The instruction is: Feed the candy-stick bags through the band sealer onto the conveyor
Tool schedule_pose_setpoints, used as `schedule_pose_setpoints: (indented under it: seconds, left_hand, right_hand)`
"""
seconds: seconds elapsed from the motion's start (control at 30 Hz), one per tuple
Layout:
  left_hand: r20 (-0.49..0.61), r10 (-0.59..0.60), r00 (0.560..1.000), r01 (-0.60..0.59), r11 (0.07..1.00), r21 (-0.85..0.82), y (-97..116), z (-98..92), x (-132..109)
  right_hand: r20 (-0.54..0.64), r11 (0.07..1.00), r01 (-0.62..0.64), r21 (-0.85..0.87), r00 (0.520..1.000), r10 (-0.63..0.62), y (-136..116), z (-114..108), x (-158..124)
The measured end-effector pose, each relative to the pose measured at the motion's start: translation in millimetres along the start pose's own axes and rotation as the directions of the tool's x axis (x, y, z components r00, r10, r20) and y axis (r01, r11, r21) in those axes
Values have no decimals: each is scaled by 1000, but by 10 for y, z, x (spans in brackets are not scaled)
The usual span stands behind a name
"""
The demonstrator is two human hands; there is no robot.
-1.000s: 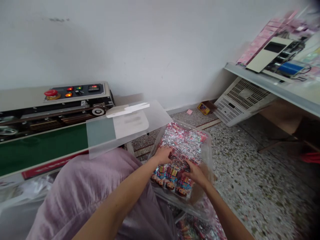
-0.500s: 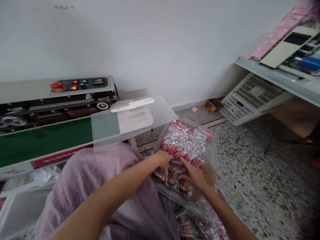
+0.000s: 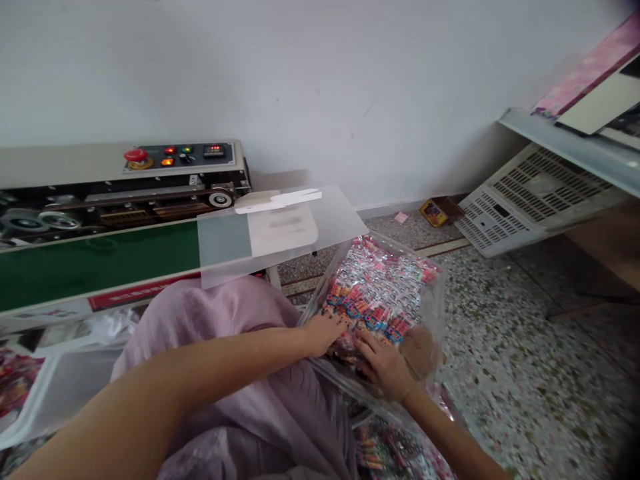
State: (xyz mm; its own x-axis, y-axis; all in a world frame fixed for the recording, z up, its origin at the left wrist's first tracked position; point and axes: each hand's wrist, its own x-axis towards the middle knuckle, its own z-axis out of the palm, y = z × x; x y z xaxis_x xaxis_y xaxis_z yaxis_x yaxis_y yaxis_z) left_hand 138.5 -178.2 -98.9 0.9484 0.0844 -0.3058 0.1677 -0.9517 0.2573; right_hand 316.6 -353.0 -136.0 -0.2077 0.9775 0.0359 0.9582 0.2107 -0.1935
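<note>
A carton lined with a clear plastic bag (image 3: 436, 313) stands on the floor by my knee. Rows of small shiny printed packets (image 3: 377, 280), mostly pink, red and silver, fill it. My left hand (image 3: 326, 332) lies on the packets at the near left side, fingers stretched forward. Beside it my right hand (image 3: 389, 365) rests flat over the near packets, fingers extended toward the left hand. Neither hand is closed around a packet. The packets under both palms are partly hidden.
On the left is a sealing machine with a control panel (image 3: 180, 157) and green belt (image 3: 100, 257). A translucent sheet (image 3: 335, 217) juts from its end. White crates (image 3: 505, 213) lean beneath a table (image 3: 575, 143). A white tub (image 3: 37, 407) and more packets (image 3: 395, 447) are nearby.
Both hands have flattened onto the near packets, covering the printed figures that showed between them. The row of packets ahead of the fingers has shifted. The view has turned slightly left.
</note>
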Motion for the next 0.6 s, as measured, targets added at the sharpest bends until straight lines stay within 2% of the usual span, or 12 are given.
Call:
schedule_pose_setpoints:
  seconds: [0.07, 0.17, 0.33, 0.43, 0.5, 0.6]
  left_hand:
    - [10, -32, 999, 32, 999, -10, 10, 32, 19]
    - [31, -9, 999, 10, 1000, -17, 5, 15, 71]
    - [-18, 35, 999, -35, 999, -19, -29, -184, 59]
    - [-52, 18, 998, -19, 1000, -23, -13, -219, -3]
    - [-48, -11, 999, 11, 1000, -19, 14, -171, -15]
    - [-11, -32, 999, 32, 999, -12, 46, -70, 29]
  right_hand:
    - [-7, 999, -43, -5, 999, 42, 7, 19, 47]
    - [-3, 998, -64, 1, 998, 64, 17, -23, 143]
    - [0, 998, -54, 37, 999, 54, 17, -325, 206]
    - [11, 995, -87, 46, 996, 87, -10, -452, 192]
    - [30, 996, -83, 29, 996, 82, -34, -404, 189]
    - [43, 999, -44, 4, 998, 44, -42, -189, 190]
